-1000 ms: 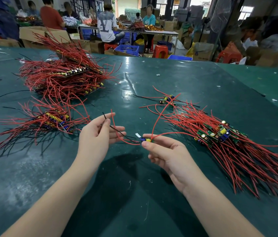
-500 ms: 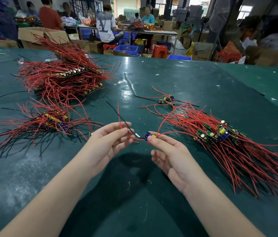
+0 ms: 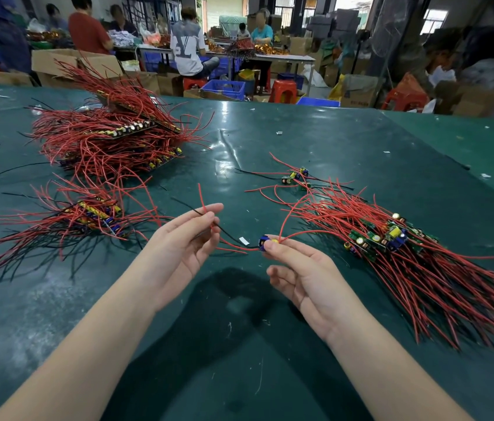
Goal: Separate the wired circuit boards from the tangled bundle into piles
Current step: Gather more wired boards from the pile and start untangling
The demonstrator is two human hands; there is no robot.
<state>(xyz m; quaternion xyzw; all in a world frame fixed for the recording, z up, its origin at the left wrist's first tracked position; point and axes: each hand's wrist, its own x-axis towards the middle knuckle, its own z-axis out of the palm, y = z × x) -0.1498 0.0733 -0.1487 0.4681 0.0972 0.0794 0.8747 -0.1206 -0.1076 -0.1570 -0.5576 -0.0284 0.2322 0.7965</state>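
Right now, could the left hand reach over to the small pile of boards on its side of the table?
Probably yes. The small pile lies just beside the left hand with only bare table between. But that hand pinches a board's wires, so it isn't free.

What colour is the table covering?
Dark green table covering, clearest in the head view.

- Counter [image 3: 315, 141]: dark green glossy sheet, scuffed, reflecting overhead light.
- Far side: open cardboard boxes [image 3: 66, 60], blue plastic crates [image 3: 224, 88], red stools [image 3: 283, 91].
- Beyond: long work table [image 3: 282, 57] with seated workers [image 3: 186, 47].
- Back wall: bright windows [image 3: 435, 21], stacked cartons [image 3: 344, 24], standing fan [image 3: 386, 25].
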